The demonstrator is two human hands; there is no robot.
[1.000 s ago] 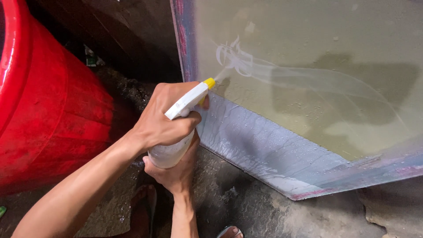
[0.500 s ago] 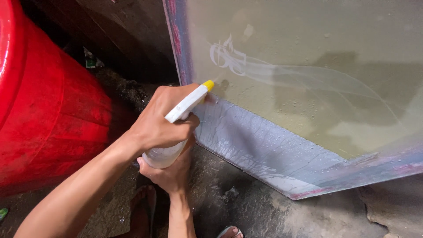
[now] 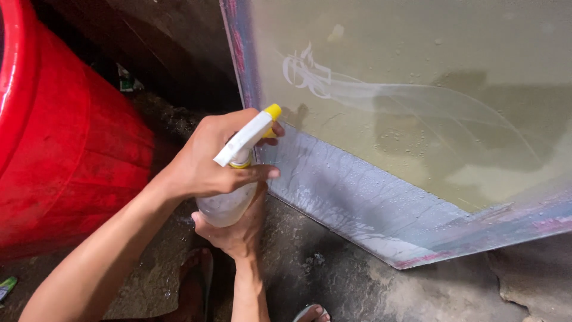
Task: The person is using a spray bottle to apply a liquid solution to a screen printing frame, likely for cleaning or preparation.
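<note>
My left hand (image 3: 208,161) grips the neck and white trigger head of a clear spray bottle (image 3: 229,203). Its yellow nozzle (image 3: 272,111) points at a screen frame (image 3: 357,203) and sits close to the frame's lower left corner. My right hand (image 3: 238,229) cups the bottle's base from below. The frame leans upright, and its greenish mesh (image 3: 417,71) is wet with droplets and carries a pale, washed-out design (image 3: 310,74). Water runs down the grey lower border.
A large red plastic barrel (image 3: 65,161) stands at the left, close to my left forearm. The ground (image 3: 333,280) is rough wet concrete. My feet in sandals (image 3: 196,286) are below the hands. A dark wall lies behind.
Both hands stay on the bottle in nearly the same place. The view has drifted slightly, so the frame's left edge sits a little further left.
</note>
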